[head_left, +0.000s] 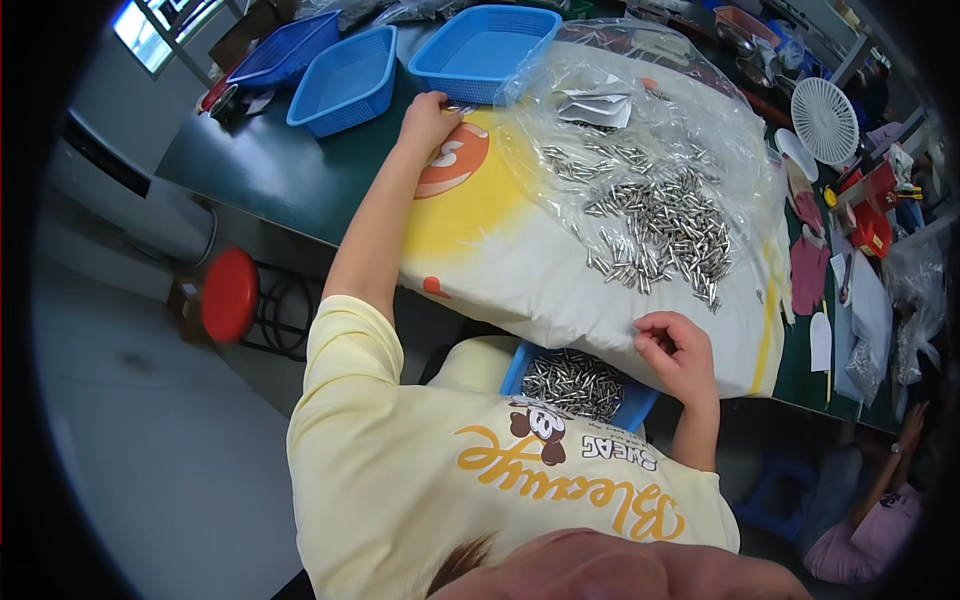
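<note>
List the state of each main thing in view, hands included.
Left hand: at patterned cloth's edge, grip unclear
Right hand: loosely curled, grip unclear
Patterned cloth: spread
Metal pins: loose, heaped
Blue bin: holding more pins
Clear plastic: crumpled
Papers: creased
Light-blue baskets: upright
Red stool: upright, unoccupied

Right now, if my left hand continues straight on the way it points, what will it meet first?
Your left hand would probably meet the near wall of the blue basket just ahead of it; the exact gap is unclear.
</note>
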